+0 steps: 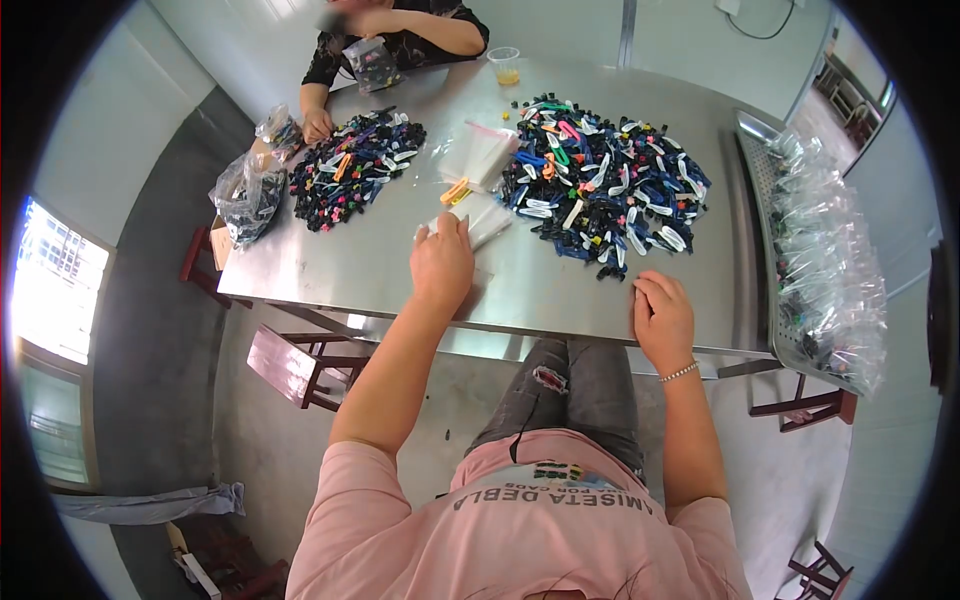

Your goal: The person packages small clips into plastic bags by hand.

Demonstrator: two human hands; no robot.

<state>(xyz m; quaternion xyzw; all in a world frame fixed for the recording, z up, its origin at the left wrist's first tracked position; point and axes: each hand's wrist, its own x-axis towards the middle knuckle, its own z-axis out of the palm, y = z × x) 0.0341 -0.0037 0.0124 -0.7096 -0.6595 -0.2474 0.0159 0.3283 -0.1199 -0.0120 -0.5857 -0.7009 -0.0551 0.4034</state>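
My left hand (pixel 443 262) is over the table's front half, fingers bent and closed at the near end of a small stack of clear plastic bags (pixel 487 222). My right hand (pixel 664 318) rests at the table's front edge with its fingers curled together, and nothing shows in it. Just beyond the right hand spreads a large pile of hair clips (pixel 610 185), mostly black and dark blue, with white, green, pink and orange ones mixed in. An orange clip (pixel 455 190) lies beside the bags. More clear bags (pixel 478 155) lie behind them.
Across the metal table (pixel 560 310), a person (pixel 400 35) holds a filled bag (pixel 373 65) near a second pile of clips (pixel 355 165). A plastic cup (pixel 505 66) stands at the back. Filled bags line a metal tray (pixel 757 220) on the right. A stool (pixel 305 365) is below left.
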